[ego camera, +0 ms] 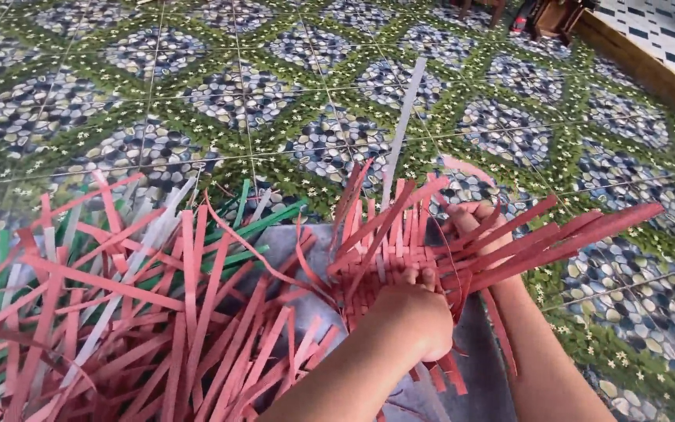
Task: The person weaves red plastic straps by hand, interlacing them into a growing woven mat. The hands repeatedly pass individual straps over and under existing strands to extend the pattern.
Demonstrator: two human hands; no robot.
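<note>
At centre frame, the left hand (pixel 416 312) clenches the woven red strips (pixel 388 258); the right hand (pixel 474 227) pinches their far strands. Loose strips (pixel 142 312) fill the lower left floor (pixel 275 101).

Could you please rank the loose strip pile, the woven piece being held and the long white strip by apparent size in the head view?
1. loose strip pile
2. woven piece
3. long white strip

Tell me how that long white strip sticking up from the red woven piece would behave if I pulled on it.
The long white flat strip stands nearly straight, so probably springy rather than limp. It looks thin and light. Threaded into the red woven strip mat, it may slide out or tug neighbouring strips.
</note>
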